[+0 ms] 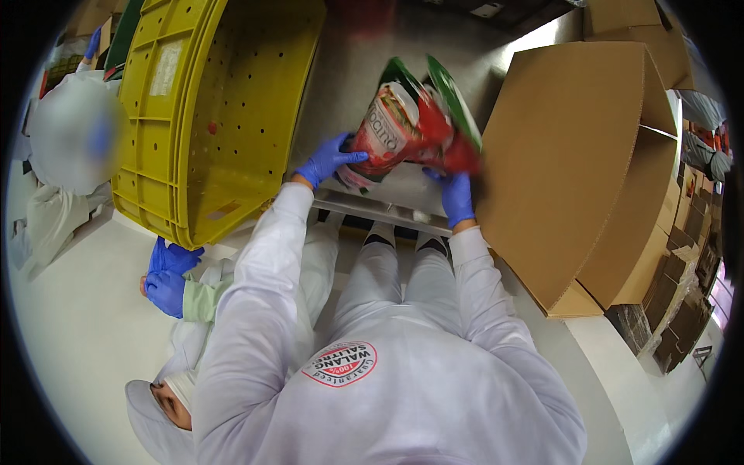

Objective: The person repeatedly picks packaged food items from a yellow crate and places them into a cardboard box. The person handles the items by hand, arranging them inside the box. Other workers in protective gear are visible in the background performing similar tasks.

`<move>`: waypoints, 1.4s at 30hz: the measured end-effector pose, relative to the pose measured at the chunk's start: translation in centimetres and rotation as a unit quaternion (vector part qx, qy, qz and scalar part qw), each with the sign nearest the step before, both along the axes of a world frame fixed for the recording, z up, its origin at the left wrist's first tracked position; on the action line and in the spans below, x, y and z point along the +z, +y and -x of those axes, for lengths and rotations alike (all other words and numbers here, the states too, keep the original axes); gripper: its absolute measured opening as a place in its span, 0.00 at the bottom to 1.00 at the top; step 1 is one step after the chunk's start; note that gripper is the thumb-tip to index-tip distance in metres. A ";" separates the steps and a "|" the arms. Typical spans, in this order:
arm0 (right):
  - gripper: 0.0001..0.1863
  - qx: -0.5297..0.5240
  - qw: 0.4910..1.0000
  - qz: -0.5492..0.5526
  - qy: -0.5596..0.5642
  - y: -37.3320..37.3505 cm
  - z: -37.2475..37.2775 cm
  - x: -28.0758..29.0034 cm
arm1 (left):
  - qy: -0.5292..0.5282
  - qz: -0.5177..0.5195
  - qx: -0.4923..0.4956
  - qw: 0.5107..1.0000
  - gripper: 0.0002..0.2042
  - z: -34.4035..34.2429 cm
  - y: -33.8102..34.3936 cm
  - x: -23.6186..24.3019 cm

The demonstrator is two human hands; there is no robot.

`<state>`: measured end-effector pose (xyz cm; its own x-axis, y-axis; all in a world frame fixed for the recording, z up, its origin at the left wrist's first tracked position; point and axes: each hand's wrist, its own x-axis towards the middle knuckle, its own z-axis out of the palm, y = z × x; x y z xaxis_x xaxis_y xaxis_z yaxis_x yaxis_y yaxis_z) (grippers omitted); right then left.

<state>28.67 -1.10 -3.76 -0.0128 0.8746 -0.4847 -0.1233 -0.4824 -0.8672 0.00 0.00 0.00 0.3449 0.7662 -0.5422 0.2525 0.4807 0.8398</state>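
Note:
My left hand (329,161), in a blue glove, grips the lower left part of a red, white and green plastic pouch (386,130). A second red and green pouch (449,108) overlaps it on the right, partly blurred. My right hand (453,190), also gloved in blue, holds at the lower edge of the right pouch, its fingertips partly hidden behind it. Both pouches are tilted above a steel table surface (333,93), close to its front rail (380,213).
A yellow perforated crate (155,116) stands left; a large cardboard box (566,147) is right, with stacked cardboard (682,287) beyond. A co-worker's blue-gloved hands (167,287) are at lower left. Another person in white (66,155) is at far left. A dark crate (465,12) sits behind.

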 end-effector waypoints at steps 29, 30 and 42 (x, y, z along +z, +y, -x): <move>0.43 0.350 0.926 0.113 -0.083 13.7 5.4 0.9 | -0.204 0.216 0.379 0.876 0.35 0.3 -2.9 6.8; 0.42 0.323 0.939 0.117 -0.036 10.7 5.6 3.5 | -0.198 0.215 0.376 0.879 0.37 0.5 -4.6 6.0; 0.33 0.141 0.989 0.019 0.031 -3.9 0.1 19.5 | -0.217 0.105 0.203 0.949 0.42 -2.0 -8.9 17.0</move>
